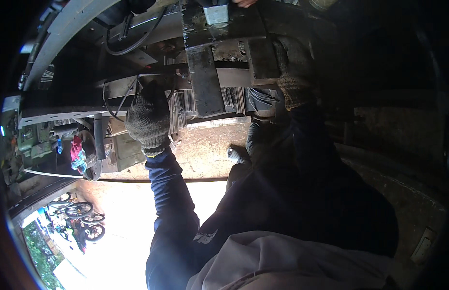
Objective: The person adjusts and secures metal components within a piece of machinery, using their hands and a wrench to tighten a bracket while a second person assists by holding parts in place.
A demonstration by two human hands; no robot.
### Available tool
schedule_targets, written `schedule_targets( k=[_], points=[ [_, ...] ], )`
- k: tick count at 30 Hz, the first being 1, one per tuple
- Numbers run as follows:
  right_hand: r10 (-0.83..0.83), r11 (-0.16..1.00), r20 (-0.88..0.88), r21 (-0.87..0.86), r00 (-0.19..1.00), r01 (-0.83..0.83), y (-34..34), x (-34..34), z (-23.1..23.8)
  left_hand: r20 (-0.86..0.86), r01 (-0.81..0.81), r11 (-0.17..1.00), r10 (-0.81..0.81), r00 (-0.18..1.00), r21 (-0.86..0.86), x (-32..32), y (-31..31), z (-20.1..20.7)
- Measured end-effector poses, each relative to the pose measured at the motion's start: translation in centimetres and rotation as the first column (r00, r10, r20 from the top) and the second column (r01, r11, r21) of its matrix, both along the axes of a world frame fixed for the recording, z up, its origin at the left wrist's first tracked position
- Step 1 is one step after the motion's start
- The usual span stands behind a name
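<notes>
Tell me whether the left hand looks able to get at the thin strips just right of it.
Probably yes: the gloved left hand is close beside the thin strips, and nothing visible stands between them.

Shadow is obscuring the fingers of your right hand [293, 72]. The top edge is cutting off another person's hand [245, 3].

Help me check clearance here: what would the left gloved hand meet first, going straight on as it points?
Probably the dark metal edge just beyond the left gloved hand, though shadow hides whether it would pass above or below.
</notes>
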State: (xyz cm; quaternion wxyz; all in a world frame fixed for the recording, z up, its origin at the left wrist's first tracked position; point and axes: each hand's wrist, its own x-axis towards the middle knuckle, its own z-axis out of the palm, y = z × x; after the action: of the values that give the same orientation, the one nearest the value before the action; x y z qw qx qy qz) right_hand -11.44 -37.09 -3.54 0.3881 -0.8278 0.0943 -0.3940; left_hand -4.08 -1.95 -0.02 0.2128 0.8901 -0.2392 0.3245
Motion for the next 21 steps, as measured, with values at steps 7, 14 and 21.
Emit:
schedule_targets(
  k=[7,14,21],
  points=[
    [-0.006,0.999,0.004,0.048,1.0,0.006,0.7,0.2,0.3,-0.065,-0.059,0.997,0.062,0.996,0.051,-0.6,-0.1,0.7],
    [0.0,0.996,0.007,0.084,1.0,-0.001,0.6,0.2,0.7,-0.042,0.006,0.994,-0.002,0.999,0.108,0.4,1.2,-0.2],
    [-0.005,0.995,0.004,0.104,1.0,0.005,0.3,0.5,0.8,-0.077,0.003,0.995,0.005,0.997,0.101,0.3,1.3,0.1]
  ],
)
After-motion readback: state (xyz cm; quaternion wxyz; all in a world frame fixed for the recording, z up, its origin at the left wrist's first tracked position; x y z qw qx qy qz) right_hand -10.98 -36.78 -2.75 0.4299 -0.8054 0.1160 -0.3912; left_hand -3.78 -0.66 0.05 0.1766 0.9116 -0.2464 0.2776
